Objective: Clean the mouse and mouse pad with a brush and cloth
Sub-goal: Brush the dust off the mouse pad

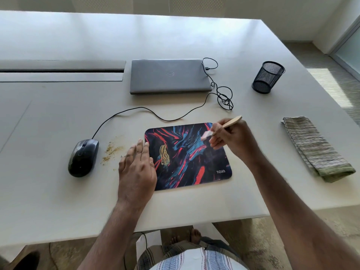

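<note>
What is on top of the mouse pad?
On the mouse pad, the left hand rests flat over its left edge, and the right hand holds a brush above its far right corner. The left hand covers the pad's edge.

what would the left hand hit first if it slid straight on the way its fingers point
Judging by the fingers, the left hand would run up the pad's left edge and first meet the mouse cable, then the laptop.
</note>
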The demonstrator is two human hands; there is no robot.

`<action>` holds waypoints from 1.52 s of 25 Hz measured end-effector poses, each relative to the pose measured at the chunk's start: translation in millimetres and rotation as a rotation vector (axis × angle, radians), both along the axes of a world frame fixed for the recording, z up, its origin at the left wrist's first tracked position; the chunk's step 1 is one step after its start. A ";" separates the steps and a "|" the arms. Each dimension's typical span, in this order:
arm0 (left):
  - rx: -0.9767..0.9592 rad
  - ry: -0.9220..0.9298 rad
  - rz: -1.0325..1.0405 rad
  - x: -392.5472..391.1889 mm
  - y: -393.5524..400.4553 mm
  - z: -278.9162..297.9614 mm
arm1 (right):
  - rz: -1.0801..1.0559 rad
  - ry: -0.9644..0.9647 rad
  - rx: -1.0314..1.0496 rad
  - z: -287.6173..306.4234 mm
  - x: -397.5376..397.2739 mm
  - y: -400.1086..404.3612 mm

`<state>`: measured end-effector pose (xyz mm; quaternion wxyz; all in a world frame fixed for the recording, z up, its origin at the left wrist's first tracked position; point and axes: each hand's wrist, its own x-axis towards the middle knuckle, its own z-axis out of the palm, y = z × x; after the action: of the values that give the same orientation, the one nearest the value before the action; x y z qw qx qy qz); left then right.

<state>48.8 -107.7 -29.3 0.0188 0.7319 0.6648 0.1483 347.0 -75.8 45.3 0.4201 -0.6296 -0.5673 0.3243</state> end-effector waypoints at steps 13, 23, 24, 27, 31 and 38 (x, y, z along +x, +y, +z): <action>-0.017 0.002 -0.001 -1.1 -0.1 0.2 | 0.427 -0.260 -0.155 11.6 -19.6 -24.5; 0.009 0.008 0.004 -1.0 -0.3 0.5 | 0.510 -0.064 -0.204 11.7 -27.2 -30.8; 0.006 0.004 0.003 -0.5 -0.1 0.5 | 0.453 -0.012 -0.146 12.0 -29.4 -31.5; 0.008 0.008 0.002 -1.0 -0.2 0.5 | 0.369 -0.101 0.024 6.5 -40.7 -34.9; 0.012 0.009 0.003 -0.9 -0.2 -0.1 | 0.515 -0.010 -0.165 6.8 -36.7 -33.9; 0.015 0.003 0.008 0.0 0.1 0.5 | 0.573 0.007 -0.189 3.5 -44.8 -32.9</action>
<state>48.7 -107.6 -28.8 0.0118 0.7295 0.6668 0.1522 302.2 -108.7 48.8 0.2531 -0.4789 -0.6878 0.4833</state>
